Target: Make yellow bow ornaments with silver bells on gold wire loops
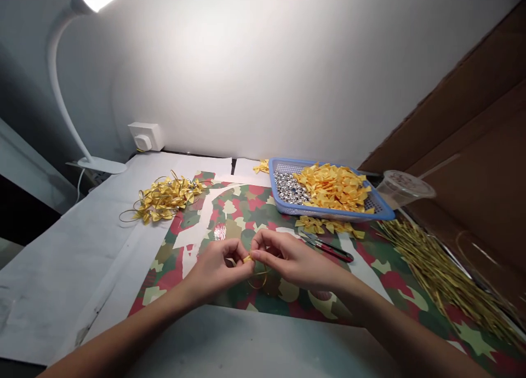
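My left hand pinches a small yellow ribbon bow between thumb and fingers. My right hand meets it there, its thumb and forefinger closed at the bow and a thin gold wire tie. The wire curves down in a loop below the fingertips. Fingers hide most of the bow, so how the wire sits on it cannot be made out. Beyond my right hand lie small scissors or snips with red and black handles, partly covered by that hand.
A blue basket holds yellow bows and silver bells or beads. Finished-looking bows with gold loops lie piled left. Gold wire ties and a clear plastic cup are right. A camouflage-patterned mat and a lamp are there.
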A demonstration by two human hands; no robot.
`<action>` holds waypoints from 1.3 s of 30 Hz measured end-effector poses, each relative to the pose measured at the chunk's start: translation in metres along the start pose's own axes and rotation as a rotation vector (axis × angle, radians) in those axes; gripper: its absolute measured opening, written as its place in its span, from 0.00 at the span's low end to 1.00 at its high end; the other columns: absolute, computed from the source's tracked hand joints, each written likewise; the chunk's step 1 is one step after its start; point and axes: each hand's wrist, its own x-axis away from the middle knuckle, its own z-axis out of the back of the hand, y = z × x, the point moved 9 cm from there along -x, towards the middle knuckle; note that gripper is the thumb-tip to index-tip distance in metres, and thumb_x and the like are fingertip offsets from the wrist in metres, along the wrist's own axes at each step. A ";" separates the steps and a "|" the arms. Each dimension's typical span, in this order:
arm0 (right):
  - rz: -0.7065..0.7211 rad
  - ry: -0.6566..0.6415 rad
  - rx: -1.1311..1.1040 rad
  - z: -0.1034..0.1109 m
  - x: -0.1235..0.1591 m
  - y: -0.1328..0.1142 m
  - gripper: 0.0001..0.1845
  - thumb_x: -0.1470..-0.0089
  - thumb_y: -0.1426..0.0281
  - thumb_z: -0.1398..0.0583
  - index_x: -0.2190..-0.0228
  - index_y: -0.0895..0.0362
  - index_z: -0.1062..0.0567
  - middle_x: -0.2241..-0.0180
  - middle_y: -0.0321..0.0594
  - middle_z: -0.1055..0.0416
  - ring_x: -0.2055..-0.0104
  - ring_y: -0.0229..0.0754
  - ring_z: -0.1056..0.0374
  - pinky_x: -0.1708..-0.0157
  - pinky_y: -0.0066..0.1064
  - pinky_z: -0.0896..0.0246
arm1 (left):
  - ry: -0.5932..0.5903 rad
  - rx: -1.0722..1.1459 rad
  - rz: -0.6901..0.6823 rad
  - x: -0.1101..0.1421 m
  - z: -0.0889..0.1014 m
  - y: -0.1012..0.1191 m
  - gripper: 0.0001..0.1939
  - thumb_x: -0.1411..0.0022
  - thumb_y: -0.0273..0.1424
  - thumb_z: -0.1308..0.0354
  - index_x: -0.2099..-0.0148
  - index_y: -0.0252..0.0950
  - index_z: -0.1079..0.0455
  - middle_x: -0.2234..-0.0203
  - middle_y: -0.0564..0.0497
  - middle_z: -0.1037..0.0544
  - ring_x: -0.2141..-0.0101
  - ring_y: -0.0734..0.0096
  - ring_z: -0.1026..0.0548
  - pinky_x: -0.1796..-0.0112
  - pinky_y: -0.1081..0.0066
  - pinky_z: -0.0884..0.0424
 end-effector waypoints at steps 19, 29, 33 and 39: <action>-0.066 -0.136 0.041 0.009 0.003 0.014 0.08 0.47 0.65 0.39 0.69 0.57 0.25 0.72 0.37 0.29 0.71 0.37 0.36 0.73 0.28 0.43 | 0.006 0.068 0.044 -0.001 0.005 0.002 0.13 0.53 0.33 0.38 0.77 0.35 0.40 0.84 0.60 0.38 0.82 0.80 0.41 0.81 0.78 0.45; 0.111 0.112 -0.036 0.019 0.004 -0.007 0.06 0.43 0.68 0.42 0.71 0.56 0.30 0.67 0.38 0.29 0.68 0.37 0.35 0.67 0.30 0.38 | 0.023 0.048 0.063 -0.005 0.006 -0.001 0.12 0.52 0.33 0.39 0.78 0.35 0.40 0.84 0.59 0.36 0.83 0.80 0.40 0.81 0.78 0.44; 0.053 0.086 -0.201 0.016 0.001 -0.001 0.07 0.44 0.67 0.41 0.71 0.57 0.30 0.73 0.35 0.31 0.73 0.34 0.36 0.73 0.27 0.42 | 0.019 0.056 0.066 -0.004 0.006 -0.001 0.12 0.53 0.33 0.39 0.77 0.35 0.39 0.84 0.60 0.36 0.83 0.81 0.40 0.81 0.79 0.43; -0.102 0.027 -0.497 0.007 -0.006 0.019 0.11 0.47 0.65 0.38 0.73 0.56 0.35 0.82 0.28 0.34 0.80 0.32 0.39 0.80 0.24 0.47 | 0.053 0.045 0.093 -0.004 0.010 0.004 0.14 0.53 0.36 0.38 0.78 0.36 0.39 0.86 0.59 0.35 0.85 0.81 0.39 0.83 0.78 0.43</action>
